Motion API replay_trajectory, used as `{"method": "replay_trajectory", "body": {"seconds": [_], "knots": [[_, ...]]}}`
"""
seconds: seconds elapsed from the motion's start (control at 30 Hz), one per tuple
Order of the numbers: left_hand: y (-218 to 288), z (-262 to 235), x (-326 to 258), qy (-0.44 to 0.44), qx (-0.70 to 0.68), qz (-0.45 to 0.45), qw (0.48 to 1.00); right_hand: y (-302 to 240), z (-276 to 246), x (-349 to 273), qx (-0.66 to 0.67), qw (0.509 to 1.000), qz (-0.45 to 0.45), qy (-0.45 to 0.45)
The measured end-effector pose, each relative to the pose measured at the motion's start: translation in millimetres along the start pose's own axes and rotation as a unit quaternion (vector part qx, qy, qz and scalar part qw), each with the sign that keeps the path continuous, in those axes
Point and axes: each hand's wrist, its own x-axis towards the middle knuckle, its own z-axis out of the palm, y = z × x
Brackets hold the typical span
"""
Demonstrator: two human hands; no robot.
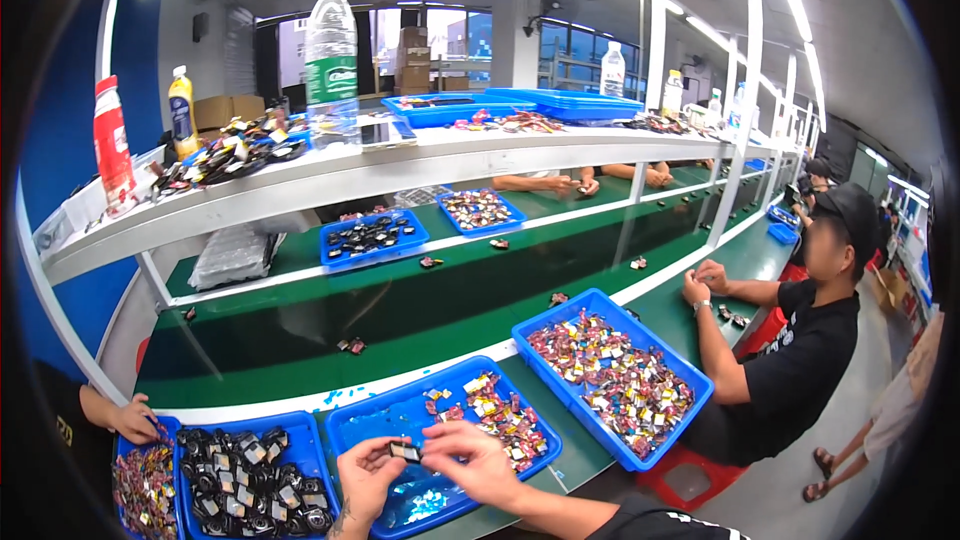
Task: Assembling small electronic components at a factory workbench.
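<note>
My left hand [364, 480] and my right hand [478, 460] meet over a blue tray [380, 420] at the bench's near edge. Together they pinch a small dark rectangular part [405, 452] between the fingertips. The tray holds several small parts in coloured wrappers [492, 418] at its right end. Just left of it, a second blue tray [305, 455] is full of black and silver parts [250, 480].
A green conveyor belt [420, 305] carries stray parts past me. Another blue tray [610, 380] of coloured pieces lies to my right, beside a seated person in black [800, 360]. Another person's hand [133, 420] reaches in at the left. Bottles and trays line the upper shelf [400, 155].
</note>
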Motion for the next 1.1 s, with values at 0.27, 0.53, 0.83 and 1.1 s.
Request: {"method": "replay_trajectory", "body": {"seconds": [0.27, 0.53, 0.83, 1.1], "knots": [[13, -13, 1, 0.014, -0.243, -0.103, 0.964, -141, -91, 231, -0.252, 0.886, -0.313, 0.231], [19, -12, -1, -0.014, -0.273, -0.13, 0.953, -123, -204, 391, -0.528, 0.752, -0.279, 0.278], [5, -21, 19, 0.058, -0.333, -0.156, 0.928, -71, -124, 195, -0.322, 0.919, -0.114, 0.198], [9, -13, 13, 0.091, -0.279, -0.168, 0.941, 72, -101, 94, -0.542, 0.827, -0.003, -0.149]]}}
